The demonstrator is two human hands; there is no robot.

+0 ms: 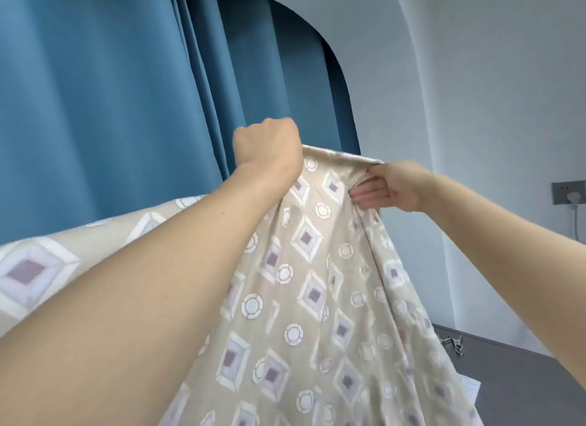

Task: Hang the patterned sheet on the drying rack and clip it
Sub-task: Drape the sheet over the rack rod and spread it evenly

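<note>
While both fists grip: beige diamond-print sheet [310,267].

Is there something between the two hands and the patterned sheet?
No. The left hand and the right hand both already grip the top edge of the patterned sheet. The drying rack is not in view.

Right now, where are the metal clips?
In the head view, the metal clips lie low on the right on the grey tabletop, just past the hanging edge of the beige diamond-patterned sheet and below the right hand.
</note>
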